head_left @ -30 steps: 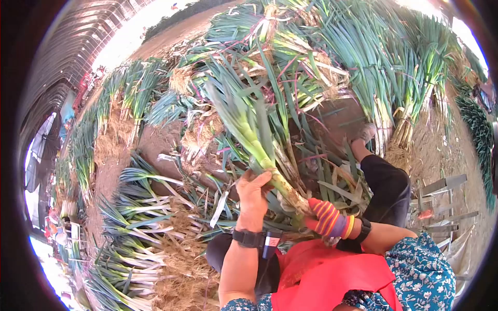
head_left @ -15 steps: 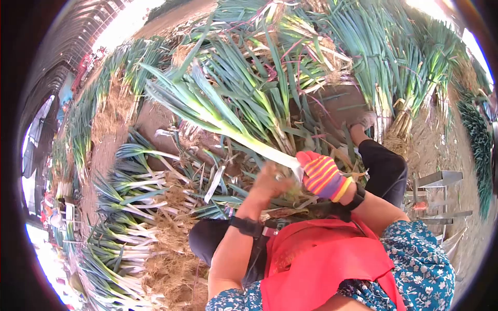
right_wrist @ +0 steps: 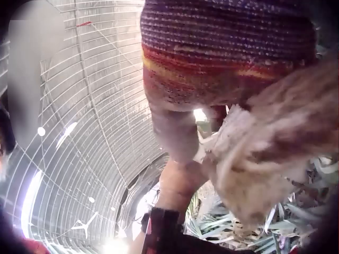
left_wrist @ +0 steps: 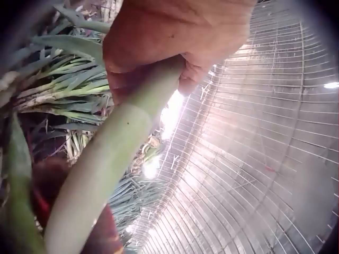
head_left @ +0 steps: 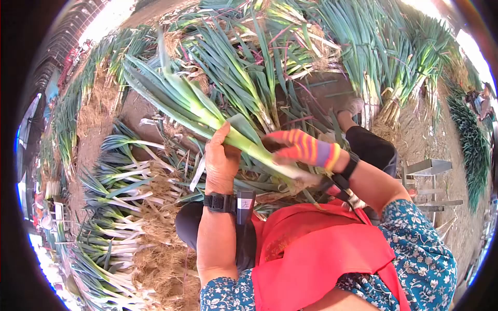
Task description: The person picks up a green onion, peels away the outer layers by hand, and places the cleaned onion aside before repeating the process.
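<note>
Here, the left hand (head_left: 223, 159) has a firm grip around the green part of a thick leek (head_left: 252, 149), thumb and fingers curled about the stalk. The leek slants above the person's lap, leaves pointing up and away to the left, pale end down toward the right. The right hand (head_left: 311, 149), in a striped glove, is at the lower stalk; its grip is blurred, so I cannot tell whether it holds it. Leeks with brown roots (head_left: 161, 259) lie at the person's left, near a red apron (head_left: 321, 246).
</note>
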A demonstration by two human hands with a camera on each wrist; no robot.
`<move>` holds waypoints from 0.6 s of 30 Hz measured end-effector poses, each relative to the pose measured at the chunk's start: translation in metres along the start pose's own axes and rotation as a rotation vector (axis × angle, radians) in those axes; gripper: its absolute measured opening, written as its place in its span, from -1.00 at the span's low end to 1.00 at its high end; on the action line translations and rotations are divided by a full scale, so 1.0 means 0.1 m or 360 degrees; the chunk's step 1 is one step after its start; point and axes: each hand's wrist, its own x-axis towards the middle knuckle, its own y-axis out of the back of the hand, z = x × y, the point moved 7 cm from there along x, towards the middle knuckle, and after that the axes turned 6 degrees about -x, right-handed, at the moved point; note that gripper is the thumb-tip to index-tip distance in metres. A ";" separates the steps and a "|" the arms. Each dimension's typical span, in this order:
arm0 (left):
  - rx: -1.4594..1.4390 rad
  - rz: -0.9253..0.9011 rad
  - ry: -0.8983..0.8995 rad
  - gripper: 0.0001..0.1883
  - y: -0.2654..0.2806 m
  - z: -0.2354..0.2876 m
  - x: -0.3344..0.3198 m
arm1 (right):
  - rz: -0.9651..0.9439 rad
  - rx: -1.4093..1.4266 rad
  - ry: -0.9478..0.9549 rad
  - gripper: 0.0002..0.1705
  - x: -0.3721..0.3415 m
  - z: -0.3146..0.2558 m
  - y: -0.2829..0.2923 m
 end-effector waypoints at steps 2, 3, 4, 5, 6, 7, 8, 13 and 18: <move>0.0026 -0.0091 -0.0027 -0.73 -0.03 0.01 -0.03 | 0.0044 0.0630 -0.0233 -0.34 0.22 -0.10 -0.09; 0.0055 -0.0145 -0.0006 -0.70 -0.03 0.00 -0.04 | 0.0040 0.0634 -0.0237 -0.34 0.29 -0.11 -0.13; 0.0082 -0.0199 0.0015 -0.67 -0.03 0.00 -0.03 | 0.0033 0.0563 -0.0142 -0.44 0.36 -0.13 -0.16; 0.0076 -0.0189 0.0010 -0.67 -0.02 0.02 -0.03 | 0.0019 0.0490 -0.0048 -0.53 0.41 -0.14 -0.19; 0.0168 -0.0156 -0.0038 -0.66 -0.02 0.06 -0.04 | 0.0158 0.0212 0.0259 -0.73 0.48 -0.14 -0.18; 0.0260 -0.0127 -0.0087 -0.64 -0.03 0.10 -0.06 | 0.0147 0.0213 0.0255 -0.73 0.51 -0.01 -0.15; 0.0426 -0.0004 -0.0171 -0.67 -0.06 0.17 -0.13 | 0.0102 -0.0169 0.0506 -0.77 0.49 -0.17 -0.14; 0.0430 0.0520 -0.0308 -0.80 0.29 0.21 0.01 | 0.0209 0.0016 0.0127 -0.76 0.59 0.00 -0.24; 0.0336 0.0530 -0.0320 -0.74 0.45 0.29 0.06 | -0.0005 0.0235 0.0102 -0.80 0.11 -0.90 -0.35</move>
